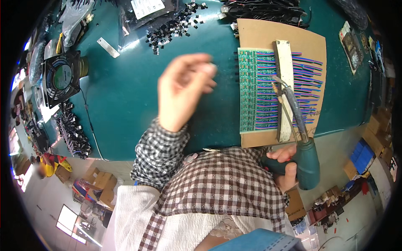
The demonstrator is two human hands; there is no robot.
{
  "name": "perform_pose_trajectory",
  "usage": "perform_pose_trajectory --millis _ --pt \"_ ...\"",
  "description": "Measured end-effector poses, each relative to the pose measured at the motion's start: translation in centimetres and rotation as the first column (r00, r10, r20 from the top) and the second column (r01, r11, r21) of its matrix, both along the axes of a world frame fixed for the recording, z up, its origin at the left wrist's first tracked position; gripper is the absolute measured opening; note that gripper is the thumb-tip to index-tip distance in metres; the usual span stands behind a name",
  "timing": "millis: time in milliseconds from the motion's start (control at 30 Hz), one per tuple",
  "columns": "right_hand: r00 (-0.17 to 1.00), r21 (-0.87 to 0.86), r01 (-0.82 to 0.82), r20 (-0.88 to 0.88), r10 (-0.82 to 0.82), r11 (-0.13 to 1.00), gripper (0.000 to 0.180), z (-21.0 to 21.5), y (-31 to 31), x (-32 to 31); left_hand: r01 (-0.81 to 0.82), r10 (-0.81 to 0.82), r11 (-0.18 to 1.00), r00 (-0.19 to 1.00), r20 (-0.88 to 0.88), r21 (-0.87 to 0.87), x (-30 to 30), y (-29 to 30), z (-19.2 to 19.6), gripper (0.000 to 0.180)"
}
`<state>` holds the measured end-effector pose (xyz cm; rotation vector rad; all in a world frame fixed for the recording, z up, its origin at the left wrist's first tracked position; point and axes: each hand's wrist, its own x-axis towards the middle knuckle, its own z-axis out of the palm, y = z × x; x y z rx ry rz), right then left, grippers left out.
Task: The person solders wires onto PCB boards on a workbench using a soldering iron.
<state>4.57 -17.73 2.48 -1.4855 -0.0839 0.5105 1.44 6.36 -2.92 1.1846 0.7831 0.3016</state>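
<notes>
Tabletop (125, 96), dark teal, fills the far half of the view. On its right part lies a brown cardboard sheet (312, 46), and on that a green circuit board panel (247, 90) with rows of blue and pink wires (307, 83) running off to the right, held under a pale wooden bar (284, 62) laid across them. At the far left stands a black cooling fan (60, 77); a heap of small black parts (171, 29) lies at the far centre. The right hand (287, 165), near the tabletop's near edge, is clenched round the teal grip of a soldering gun (307, 161), whose tip reaches up over the wires. The left hand (184, 90) hovers blurred above the tabletop, left of the panel, fingers curled inward; whether it pinches anything I cannot tell.
</notes>
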Motion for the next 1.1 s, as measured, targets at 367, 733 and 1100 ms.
perform_pose_trajectory --millis 367,733,1100 --pt "0.995 0.15 0.069 -0.082 -0.057 0.986 0.036 -0.6 -0.2 1.1 0.104 0.146 0.469 0.97 -0.193 0.877 1.0 4.3 -2.2 0.006" --pt "0.996 0.281 0.01 -0.089 0.015 0.96 0.043 -0.3 -0.9 1.6 -0.051 0.078 0.983 0.985 0.154 -0.176 -0.9 -0.1 3.6 0.011" --pt "0.969 -0.113 -0.206 0.116 0.219 0.972 0.032 2.0 6.0 1.2 0.185 -0.151 0.981 0.921 0.36 -0.061 -3.1 -6.1 4.4 0.024"
